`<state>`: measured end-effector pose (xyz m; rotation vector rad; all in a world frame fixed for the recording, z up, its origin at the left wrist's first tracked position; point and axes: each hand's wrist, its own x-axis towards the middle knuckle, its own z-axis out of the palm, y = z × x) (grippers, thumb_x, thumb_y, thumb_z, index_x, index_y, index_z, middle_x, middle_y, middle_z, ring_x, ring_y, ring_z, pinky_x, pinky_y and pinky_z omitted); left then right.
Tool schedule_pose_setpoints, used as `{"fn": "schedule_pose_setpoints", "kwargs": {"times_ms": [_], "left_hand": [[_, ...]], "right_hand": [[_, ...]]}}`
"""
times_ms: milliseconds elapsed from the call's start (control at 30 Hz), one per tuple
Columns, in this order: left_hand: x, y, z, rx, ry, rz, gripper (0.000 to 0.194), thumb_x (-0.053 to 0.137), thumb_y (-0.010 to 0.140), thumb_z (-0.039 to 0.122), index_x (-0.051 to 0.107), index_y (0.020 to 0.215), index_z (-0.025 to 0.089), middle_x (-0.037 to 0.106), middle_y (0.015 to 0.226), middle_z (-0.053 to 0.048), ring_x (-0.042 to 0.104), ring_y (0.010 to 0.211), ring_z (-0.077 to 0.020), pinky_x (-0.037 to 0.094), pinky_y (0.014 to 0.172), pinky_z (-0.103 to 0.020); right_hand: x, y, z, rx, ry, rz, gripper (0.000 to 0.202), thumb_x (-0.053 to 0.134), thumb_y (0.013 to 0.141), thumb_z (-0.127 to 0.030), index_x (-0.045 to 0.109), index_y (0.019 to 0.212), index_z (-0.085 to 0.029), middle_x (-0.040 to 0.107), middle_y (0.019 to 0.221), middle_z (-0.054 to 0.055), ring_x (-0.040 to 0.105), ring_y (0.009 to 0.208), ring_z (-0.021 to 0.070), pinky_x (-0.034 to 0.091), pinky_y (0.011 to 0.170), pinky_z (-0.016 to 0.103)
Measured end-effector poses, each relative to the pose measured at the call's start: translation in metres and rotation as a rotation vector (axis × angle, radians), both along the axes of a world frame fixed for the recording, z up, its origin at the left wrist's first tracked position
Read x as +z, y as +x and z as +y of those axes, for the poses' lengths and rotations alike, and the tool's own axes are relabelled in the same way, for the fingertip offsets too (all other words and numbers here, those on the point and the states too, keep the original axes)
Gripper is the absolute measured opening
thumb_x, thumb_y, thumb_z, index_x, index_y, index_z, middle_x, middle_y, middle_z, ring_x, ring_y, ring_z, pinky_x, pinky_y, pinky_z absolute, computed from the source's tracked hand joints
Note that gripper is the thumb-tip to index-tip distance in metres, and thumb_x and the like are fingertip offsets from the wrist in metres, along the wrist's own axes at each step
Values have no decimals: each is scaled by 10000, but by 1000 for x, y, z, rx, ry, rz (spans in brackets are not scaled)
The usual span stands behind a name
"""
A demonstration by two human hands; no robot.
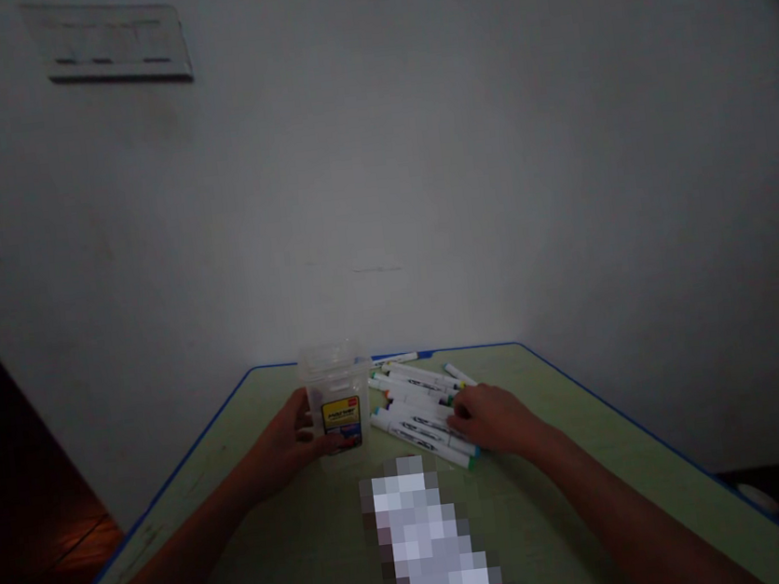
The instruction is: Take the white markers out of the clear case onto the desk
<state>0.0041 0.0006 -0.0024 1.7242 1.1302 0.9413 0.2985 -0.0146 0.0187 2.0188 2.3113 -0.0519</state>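
Note:
A clear plastic box (336, 387) with a yellow and blue label stands upright left of the table's middle. My left hand (292, 442) is wrapped round its left side, with the thumb across the lower front. To the right of the box lies a loose pile of white markers (418, 420) with coloured ends, several of them side by side at a slant. My right hand (492, 416) rests at the right end of the pile, its fingers bent down onto the markers. Whether those fingers grip one is too dark to tell.
The pale green table (285, 548) has a blue edge and meets a grey wall (375, 162) at the back. A pixelated pale object (432, 540) lies at the front middle. A switch plate (112, 44) is on the wall, upper left.

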Motion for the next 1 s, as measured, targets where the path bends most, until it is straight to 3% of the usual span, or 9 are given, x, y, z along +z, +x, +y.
{"fn": "schedule_pose_setpoints", "kwargs": {"times_ms": [1000], "left_hand": [[3,1,-1,-12,-4,21,747,774,655,463,424,1254,184,570,1341,-187,615,1163,-341,461,1002,-509]], "right_hand": [[-1,1,0,6,11,16,222,560,948,-357,656,953,-156,687,977,37,654,885,175,529,822,393]]}}
